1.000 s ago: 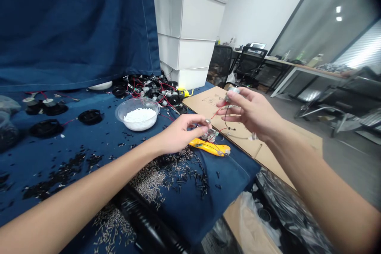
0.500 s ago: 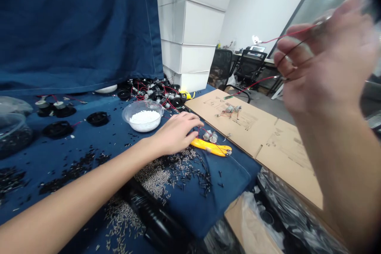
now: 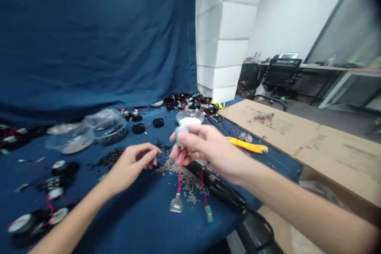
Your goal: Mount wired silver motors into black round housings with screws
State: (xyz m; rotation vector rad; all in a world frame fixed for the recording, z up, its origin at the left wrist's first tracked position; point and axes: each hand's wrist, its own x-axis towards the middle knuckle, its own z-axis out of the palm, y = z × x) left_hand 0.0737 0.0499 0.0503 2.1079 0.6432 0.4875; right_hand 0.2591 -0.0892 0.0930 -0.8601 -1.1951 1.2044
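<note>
My right hand [image 3: 205, 147] grips a small grey motor [image 3: 180, 134] between thumb and fingers over the table's middle. Red leads hang from it; one ends in a flat metal terminal [image 3: 176, 204], another in a small green board [image 3: 208, 213]. My left hand [image 3: 132, 164] is to its left, fingers curled with thumb and forefinger together; anything between the tips is too small and blurred to name. Under my hands are scattered small screws [image 3: 190, 184] and a black, rod-shaped tool [image 3: 222, 188] with a cable.
Behind my right hand stands a clear bowl of white pieces [image 3: 190, 116]. A yellow tool [image 3: 248, 145] lies near flat cardboard [image 3: 327, 143]. Clear tubs [image 3: 111, 131] and black round parts with wires [image 3: 55, 192] occupy the left. White boxes [image 3: 232, 51] are stacked behind.
My right hand has come down from the upper right to the middle with the wired motor. My left hand has left the yellow tool and drawn back left. The view has turned left.
</note>
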